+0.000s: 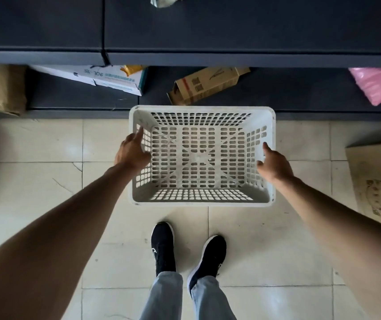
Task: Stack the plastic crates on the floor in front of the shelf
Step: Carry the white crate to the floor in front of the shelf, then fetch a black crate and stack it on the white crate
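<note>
- A white plastic crate (202, 155) sits upright and open-topped on the tiled floor (46, 144), its far edge right up against the base of the dark shelf (185, 31).
- Looking straight down into it: perforated walls and a perforated bottom, nothing inside.
- The left hand (132, 150) is over the crate's left wall, fingers spread loosely, one fingertip reaching past the rim toward the inner face of that wall; the grip is released, nothing clasped.
- The right hand (275, 165) mirrors it at the right wall, index finger pointing forward, thumb toward the crate's inside; this grip is released too, closed on nothing.
- So the crate lies squarely between the two hands, each hand at one short side, around the middle of the wall's length.
- Whether the fingers actually touch the plastic cannot be told from this angle.
- Both bare forearms stretch in from the lower corners of the view.
- Below the crate, two black sneakers (163, 245) stand on the tiles, light trouser legs (166, 296) above them, just behind the crate's near rim.
- On the low shelf level beyond the crate: a brown cardboard box (205, 85) lying tilted, a white and teal box (106, 78) to its left, a pink bag (379, 85) far right.
- A flat piece of worn cardboard (379, 181) lies on the floor to the right, well apart from the crate.
</note>
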The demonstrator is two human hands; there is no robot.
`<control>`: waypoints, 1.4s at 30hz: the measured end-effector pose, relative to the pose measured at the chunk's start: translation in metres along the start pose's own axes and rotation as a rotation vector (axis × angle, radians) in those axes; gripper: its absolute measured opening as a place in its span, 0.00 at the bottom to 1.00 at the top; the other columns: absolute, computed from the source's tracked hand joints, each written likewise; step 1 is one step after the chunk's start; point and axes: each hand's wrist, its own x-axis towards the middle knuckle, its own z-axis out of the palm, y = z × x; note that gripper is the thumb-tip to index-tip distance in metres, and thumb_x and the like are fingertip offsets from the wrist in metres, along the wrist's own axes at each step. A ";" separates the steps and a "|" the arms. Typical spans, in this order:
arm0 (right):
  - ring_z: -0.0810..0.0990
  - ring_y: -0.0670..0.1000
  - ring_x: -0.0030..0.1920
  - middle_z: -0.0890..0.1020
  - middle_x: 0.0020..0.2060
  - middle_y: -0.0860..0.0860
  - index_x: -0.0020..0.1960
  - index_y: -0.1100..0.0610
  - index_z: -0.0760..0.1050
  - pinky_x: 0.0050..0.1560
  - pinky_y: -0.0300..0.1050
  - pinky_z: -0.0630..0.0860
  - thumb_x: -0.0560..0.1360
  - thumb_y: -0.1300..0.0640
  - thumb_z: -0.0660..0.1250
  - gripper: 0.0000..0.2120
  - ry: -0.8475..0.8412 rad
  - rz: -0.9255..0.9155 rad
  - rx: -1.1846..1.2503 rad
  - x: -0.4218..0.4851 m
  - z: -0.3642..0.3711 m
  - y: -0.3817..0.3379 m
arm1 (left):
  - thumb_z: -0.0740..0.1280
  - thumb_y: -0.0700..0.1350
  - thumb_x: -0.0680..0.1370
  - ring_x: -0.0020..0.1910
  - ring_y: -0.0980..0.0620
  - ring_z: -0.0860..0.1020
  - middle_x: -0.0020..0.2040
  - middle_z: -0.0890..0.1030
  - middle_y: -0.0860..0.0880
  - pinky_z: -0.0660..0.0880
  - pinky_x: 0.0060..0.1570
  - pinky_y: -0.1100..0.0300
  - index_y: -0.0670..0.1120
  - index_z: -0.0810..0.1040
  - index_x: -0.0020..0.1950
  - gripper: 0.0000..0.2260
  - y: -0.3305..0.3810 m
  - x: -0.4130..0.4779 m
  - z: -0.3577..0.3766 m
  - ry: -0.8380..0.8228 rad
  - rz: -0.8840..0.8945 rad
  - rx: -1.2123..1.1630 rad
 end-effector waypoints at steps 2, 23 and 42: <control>0.79 0.60 0.62 0.74 0.69 0.59 0.81 0.54 0.52 0.56 0.48 0.77 0.79 0.57 0.63 0.34 -0.010 -0.020 0.048 -0.019 -0.010 -0.016 | 0.66 0.42 0.72 0.67 0.39 0.72 0.72 0.71 0.43 0.76 0.59 0.45 0.53 0.56 0.79 0.37 0.013 -0.017 -0.009 -0.001 0.014 -0.043; 0.64 0.57 0.76 0.63 0.77 0.58 0.78 0.56 0.60 0.74 0.51 0.64 0.82 0.49 0.53 0.26 -0.164 -0.037 0.340 -0.338 -0.177 -0.081 | 0.63 0.43 0.74 0.58 0.41 0.80 0.64 0.80 0.44 0.76 0.51 0.55 0.54 0.68 0.74 0.27 0.149 -0.309 -0.200 -0.094 -0.015 -0.170; 0.65 0.58 0.75 0.62 0.77 0.57 0.79 0.58 0.57 0.73 0.47 0.62 0.83 0.50 0.56 0.27 0.199 0.221 0.845 -0.509 -0.303 0.030 | 0.60 0.47 0.79 0.55 0.41 0.79 0.59 0.80 0.42 0.76 0.53 0.53 0.47 0.74 0.68 0.18 0.316 -0.472 -0.294 -0.097 0.315 0.033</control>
